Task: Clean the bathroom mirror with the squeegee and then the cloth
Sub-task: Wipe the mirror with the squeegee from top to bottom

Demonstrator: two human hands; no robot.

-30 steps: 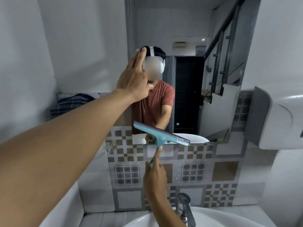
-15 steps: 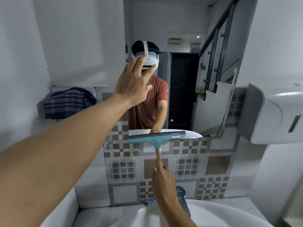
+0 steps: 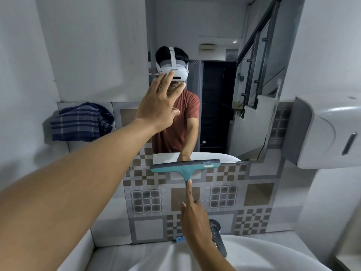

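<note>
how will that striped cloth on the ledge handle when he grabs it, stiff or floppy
Probably floppy: the striped cloth sits crumpled in soft folds on the ledge, one edge drooping over the front. It looks like thin woven fabric, so likely light and easy to bunch in one hand. It should not roll or slide much, though a loose corner may trail when lifted.

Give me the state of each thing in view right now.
squeegee: held by its handle, blade level at the mirror's bottom edge
right hand: gripping the squeegee handle, index finger along it
left hand: open, fingers spread, at the mirror
cloth: bunched on the left ledge, untouched
</note>
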